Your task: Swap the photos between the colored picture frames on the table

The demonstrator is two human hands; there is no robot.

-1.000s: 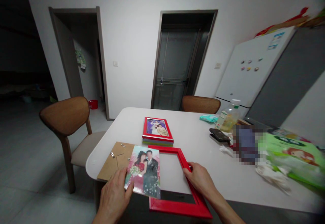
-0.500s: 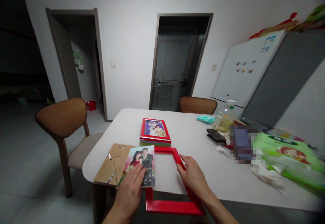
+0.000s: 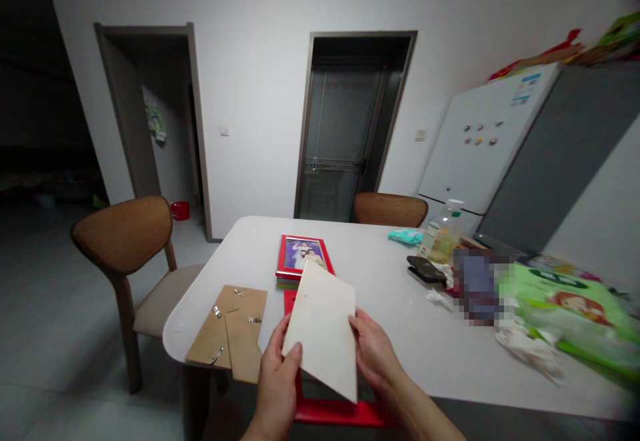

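Between my two hands a photo print (image 3: 324,331) is held up and tilted, its plain off-white back facing me. My left hand (image 3: 279,367) grips its left edge with the thumb on top. My right hand (image 3: 376,346) has its fingers closed at the right edge. Under it lies an empty red picture frame (image 3: 345,412), mostly covered by the print and my hands. To the left is the brown backing board (image 3: 245,337) with metal clips and a stand flap. Farther back, a red framed photo (image 3: 306,254) tops a small stack, partly hidden by the print.
On the table's right stand a clear bottle (image 3: 441,234), a black wallet-like item (image 3: 426,269), crumpled tissues (image 3: 527,351) and a green tissue pack (image 3: 570,307). A teal packet (image 3: 405,237) lies behind. Wooden chairs stand at the left (image 3: 125,234) and far side (image 3: 391,208).
My left hand has lifted the photo print off the backing board and moved it right, over the red frame, with its back now showing. My right hand has gone from the frame to the print.
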